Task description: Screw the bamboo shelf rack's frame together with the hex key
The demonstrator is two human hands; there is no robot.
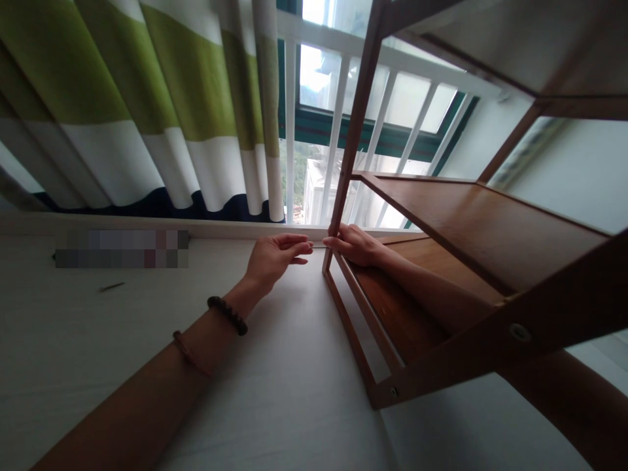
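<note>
A brown wooden shelf rack (471,222) with several slanted shelves stands on a white table (275,392) at the right. My right hand (354,244) reaches through the rack's frame, fingers curled round the bottom of its far upright post. My left hand (275,256) hovers just left of that post, fingers loosely bent and apart, holding nothing. Two bracelets sit on my left wrist (226,315).
A green, white and navy striped curtain (147,104) hangs behind the table at the left. White window bars (338,124) run behind the rack. A small dark thin object (112,286) lies on the table at the left, below a blurred patch.
</note>
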